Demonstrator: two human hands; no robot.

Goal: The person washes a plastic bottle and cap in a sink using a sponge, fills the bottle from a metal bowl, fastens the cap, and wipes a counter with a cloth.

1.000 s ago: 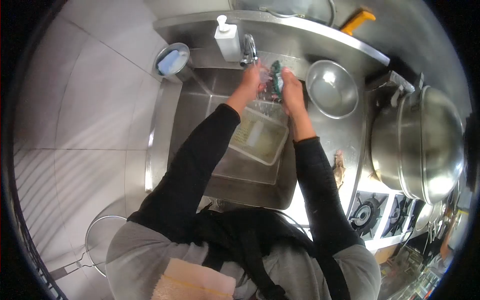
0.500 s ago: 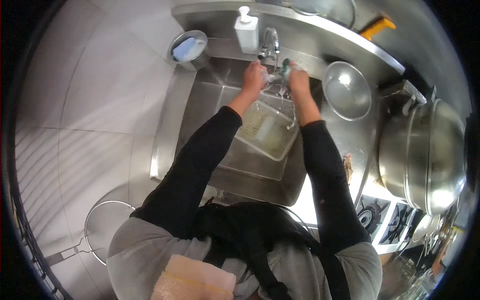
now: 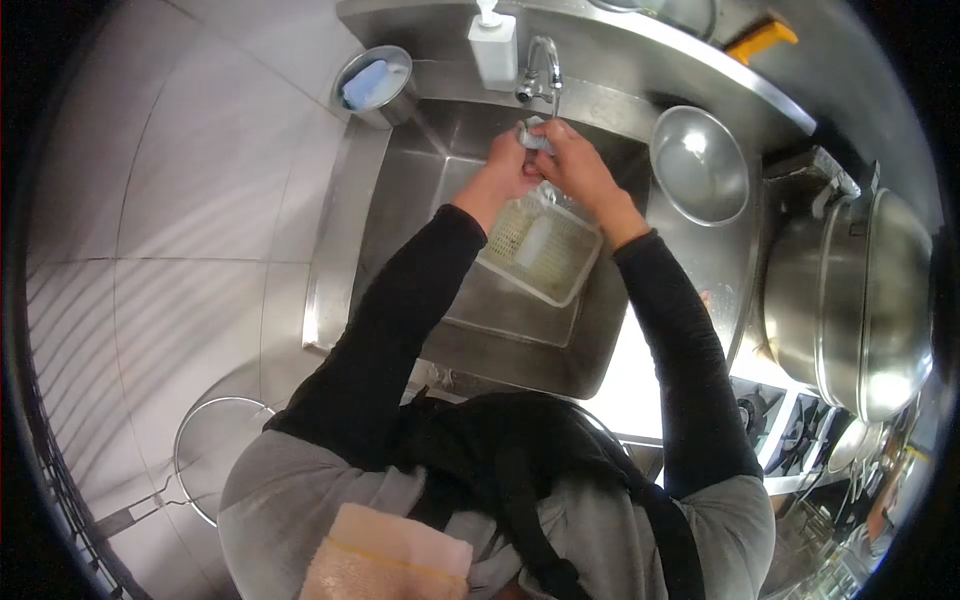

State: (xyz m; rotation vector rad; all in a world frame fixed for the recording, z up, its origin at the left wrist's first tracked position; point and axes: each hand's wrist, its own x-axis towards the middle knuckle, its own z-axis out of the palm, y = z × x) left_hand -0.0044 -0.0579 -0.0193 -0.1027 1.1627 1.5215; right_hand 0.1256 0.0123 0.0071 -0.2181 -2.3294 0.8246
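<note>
Under the faucet (image 3: 543, 70), my two hands meet over the sink (image 3: 420, 160). My left hand (image 3: 510, 163) is closed on a small pale, wet piece (image 3: 535, 135) that I cannot identify. My right hand (image 3: 575, 160) presses the same piece from the right, its fingers wrapped over it. Below them in the sink lies a white perforated basket (image 3: 575, 265) with a pale block-like thing in it. A thin stream of water drops behind my right hand.
A metal container with a blue sponge (image 3: 366, 84) and a white pump bottle (image 3: 493, 50) stand behind the sink. To the right are a steel bowl (image 3: 700, 165), a large lidded pot (image 3: 850, 300) and stove burners. A strainer (image 3: 225, 450) is at lower left.
My hands, apart under the water before, have come together on the pale piece. The green scrubber-like thing near my right hand no longer shows. The view has shifted slightly.
</note>
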